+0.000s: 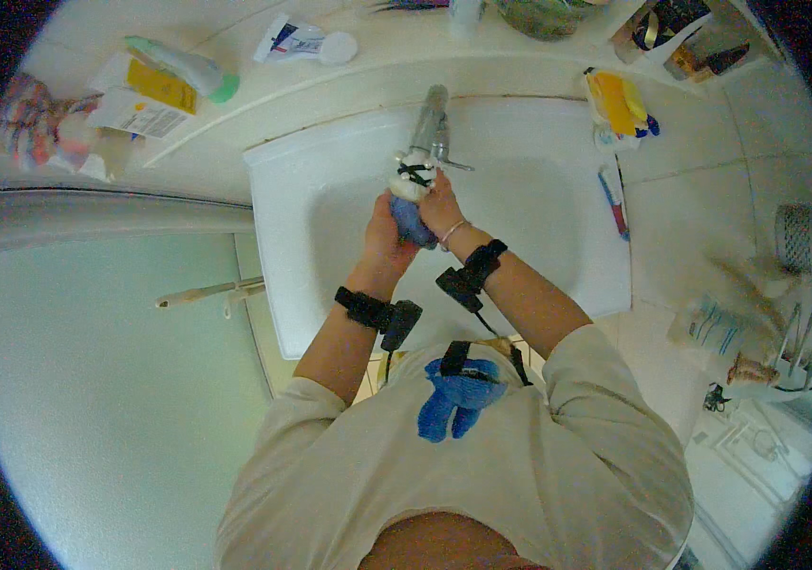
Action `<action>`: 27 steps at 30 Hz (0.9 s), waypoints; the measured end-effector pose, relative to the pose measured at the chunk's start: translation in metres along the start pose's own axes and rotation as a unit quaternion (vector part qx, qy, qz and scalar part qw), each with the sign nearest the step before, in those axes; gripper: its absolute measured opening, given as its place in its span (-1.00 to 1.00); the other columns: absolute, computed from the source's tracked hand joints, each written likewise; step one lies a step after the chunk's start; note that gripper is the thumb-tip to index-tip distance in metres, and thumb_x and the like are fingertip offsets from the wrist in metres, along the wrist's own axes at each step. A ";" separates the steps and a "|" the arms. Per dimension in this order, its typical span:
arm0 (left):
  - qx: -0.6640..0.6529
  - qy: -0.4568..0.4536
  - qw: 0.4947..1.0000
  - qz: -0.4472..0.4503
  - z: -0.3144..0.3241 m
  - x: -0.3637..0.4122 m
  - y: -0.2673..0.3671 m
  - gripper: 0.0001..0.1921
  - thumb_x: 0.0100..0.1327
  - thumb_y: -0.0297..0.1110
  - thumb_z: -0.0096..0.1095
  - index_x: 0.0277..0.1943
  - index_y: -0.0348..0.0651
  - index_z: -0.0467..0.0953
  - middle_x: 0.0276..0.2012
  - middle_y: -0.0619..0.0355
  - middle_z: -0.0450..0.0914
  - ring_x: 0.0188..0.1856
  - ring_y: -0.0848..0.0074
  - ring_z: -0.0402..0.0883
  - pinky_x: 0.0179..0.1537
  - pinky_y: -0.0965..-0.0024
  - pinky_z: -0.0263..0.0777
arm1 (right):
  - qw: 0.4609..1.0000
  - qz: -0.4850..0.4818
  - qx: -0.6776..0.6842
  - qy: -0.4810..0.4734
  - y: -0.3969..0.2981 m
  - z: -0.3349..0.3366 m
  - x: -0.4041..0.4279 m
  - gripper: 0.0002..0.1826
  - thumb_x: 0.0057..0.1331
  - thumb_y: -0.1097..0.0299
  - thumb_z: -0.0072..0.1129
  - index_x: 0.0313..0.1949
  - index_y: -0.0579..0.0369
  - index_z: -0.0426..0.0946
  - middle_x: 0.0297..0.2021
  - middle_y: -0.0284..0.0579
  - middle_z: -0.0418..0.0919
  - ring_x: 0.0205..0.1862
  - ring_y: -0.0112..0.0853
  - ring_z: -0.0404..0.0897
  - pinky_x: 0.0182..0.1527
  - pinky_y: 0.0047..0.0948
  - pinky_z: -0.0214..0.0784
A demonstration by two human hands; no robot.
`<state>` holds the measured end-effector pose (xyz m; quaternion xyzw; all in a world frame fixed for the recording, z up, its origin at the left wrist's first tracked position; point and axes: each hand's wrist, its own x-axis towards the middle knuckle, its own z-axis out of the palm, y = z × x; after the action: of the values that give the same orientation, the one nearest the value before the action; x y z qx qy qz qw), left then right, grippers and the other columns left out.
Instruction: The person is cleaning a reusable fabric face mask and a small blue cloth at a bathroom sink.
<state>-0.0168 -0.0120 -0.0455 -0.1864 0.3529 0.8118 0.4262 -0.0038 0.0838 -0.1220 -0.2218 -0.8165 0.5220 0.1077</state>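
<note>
Over a white washbasin (548, 185), both of my hands hold a small blue-grey and white item (412, 219). Its white upper end has black bands across it; blur keeps me from telling what it is. My left hand (386, 231) wraps its blue lower part from the left. From the right, my right hand (441, 206) grips it near the white end. Right beyond the item stands a metal tap (433, 117), its lever pointing right. The item's far end overlaps the tap, so I cannot tell whether they touch.
A ledge behind the basin holds a toothpaste tube (295, 39), a green-capped tube (185, 68) and a yellow-and-white box (157, 96). On the right lie a yellow packet (618, 103) and a toothbrush (614, 203). A frosted panel (107, 370) stands at left.
</note>
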 end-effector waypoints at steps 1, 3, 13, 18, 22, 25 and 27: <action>-0.002 0.002 1.000 0.004 -0.003 -0.001 0.002 -0.53 0.30 0.05 -0.29 0.04 -0.14 0.29 -0.09 0.12 0.46 -0.07 0.35 0.47 -0.03 0.21 0.36 | 0.941 0.142 0.303 -0.054 -0.010 -0.002 -0.001 -0.64 0.20 0.19 -0.07 -0.19 0.27 0.39 -0.32 0.06 0.49 -0.25 -0.10 0.47 -0.13 -0.23 0.31; -0.001 -0.030 0.999 -0.037 -0.013 0.001 0.004 -0.53 0.33 0.06 -0.42 0.08 -0.05 0.28 -0.06 0.11 0.45 -0.02 0.33 0.45 0.00 0.22 0.37 | 0.914 0.186 0.338 -0.127 -0.018 -0.012 -0.002 -0.67 0.18 0.24 -0.05 -0.20 0.27 0.40 -0.37 0.00 0.48 -0.29 -0.18 0.47 -0.17 -0.27 0.32; 0.085 -0.115 0.984 -0.109 -0.005 -0.021 0.011 -0.54 0.22 -0.04 0.03 0.07 -0.12 0.27 -0.03 0.13 0.44 0.00 0.33 0.45 0.05 0.22 0.35 | 0.924 0.030 0.292 -0.245 -0.057 -0.046 0.006 -0.76 0.23 0.30 0.00 -0.15 0.10 0.39 -0.22 -0.13 0.53 -0.19 -0.41 0.51 -0.17 -0.48 0.37; 0.190 -0.212 0.950 -0.126 -0.024 0.000 0.004 -0.60 0.09 -0.30 0.27 -0.01 -0.12 0.35 -0.10 0.11 0.47 -0.06 0.39 0.48 -0.06 0.43 0.42 | 0.906 -0.033 0.267 -0.328 -0.073 -0.059 0.013 -0.72 0.18 0.26 0.06 -0.14 0.09 0.41 -0.31 -0.20 0.54 -0.27 -0.46 0.50 -0.21 -0.48 0.36; 0.247 -0.179 0.946 -0.111 -0.017 -0.004 0.004 -0.67 0.10 -0.28 0.25 -0.08 -0.12 0.38 -0.23 0.20 0.51 -0.24 0.50 0.51 -0.28 0.52 0.44 | 0.921 0.050 0.220 -0.319 -0.073 -0.053 0.019 -0.63 0.12 0.15 0.14 -0.16 0.11 0.43 -0.36 -0.26 0.54 -0.31 -0.49 0.49 -0.23 -0.49 0.35; 0.326 -0.156 0.924 -0.121 -0.008 -0.006 0.010 -0.74 0.09 -0.27 0.24 -0.17 -0.10 0.42 -0.36 0.26 0.51 -0.40 0.59 0.48 -0.45 0.57 0.37 | 0.969 -0.078 0.144 -0.187 -0.055 -0.030 0.019 -0.62 0.09 0.17 0.17 -0.17 0.13 0.44 -0.36 -0.23 0.56 -0.32 -0.41 0.51 -0.24 -0.41 0.36; 0.486 -0.057 0.862 -0.132 0.001 -0.001 0.006 -0.80 0.00 -0.37 0.29 -0.31 -0.17 0.44 -0.44 0.17 0.52 -0.46 0.54 0.47 -0.47 0.58 0.30 | 0.989 -0.076 -0.002 -0.126 -0.021 -0.016 0.017 -0.62 0.07 0.18 0.18 -0.18 0.14 0.44 -0.34 -0.18 0.56 -0.30 -0.36 0.52 -0.21 -0.37 0.36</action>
<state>-0.0215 -0.0143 -0.0421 0.0458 0.6499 0.4825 0.5854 -0.0179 0.0973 -0.0970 -0.0918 -0.8391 0.5345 0.0432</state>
